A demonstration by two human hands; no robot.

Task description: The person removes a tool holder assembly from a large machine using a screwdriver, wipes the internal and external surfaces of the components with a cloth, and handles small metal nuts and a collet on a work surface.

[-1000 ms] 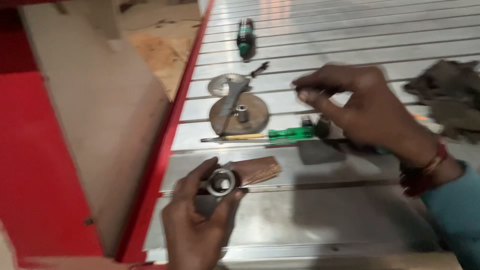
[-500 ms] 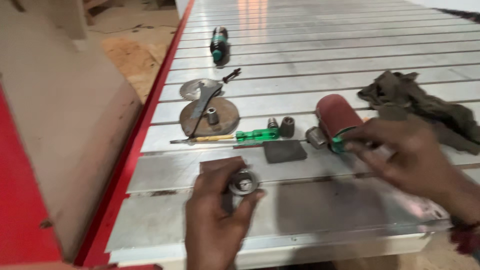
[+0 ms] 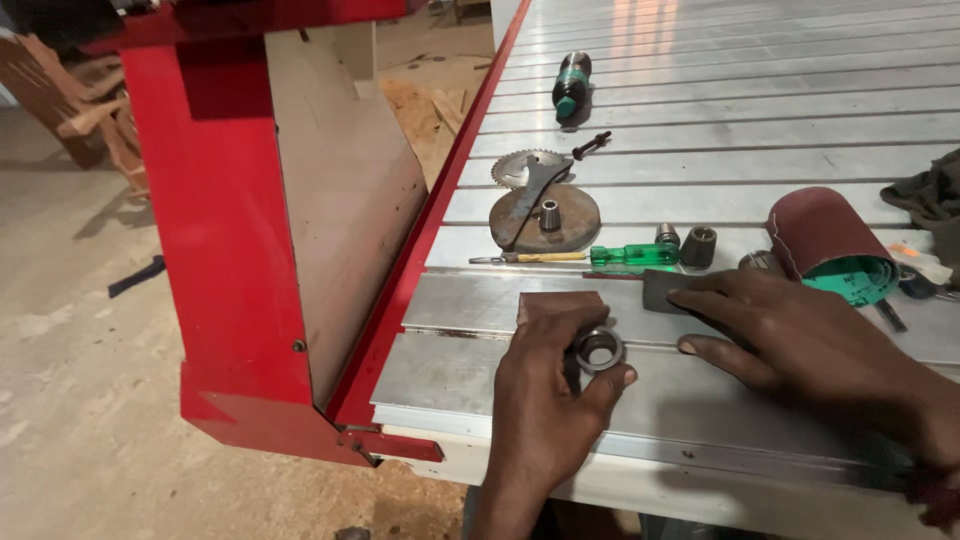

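Having left the sandpaper roll (image 3: pixel 825 240), the right hand (image 3: pixel 800 345) is now laid flat and open on the counter (image 3: pixel 700 100), while the metal ring (image 3: pixel 598 349) is kept pinched in the left hand (image 3: pixel 550 400).

On the slotted metal worktop (image 3: pixel 760 90) lie two stacked saw blades (image 3: pixel 545 210) under a wrench (image 3: pixel 528 195), a green-handled screwdriver (image 3: pixel 600 256), a sandpaper roll (image 3: pixel 830 245) and a dark rag (image 3: pixel 930 200). A red machine frame (image 3: pixel 220 230) stands beside it.

no packages, signs or screens show. the one label-like thing is a small pale tag with an orange patch (image 3: pixel 912 256), lying flat at the tabletop's (image 3: pixel 760 100) right edge.
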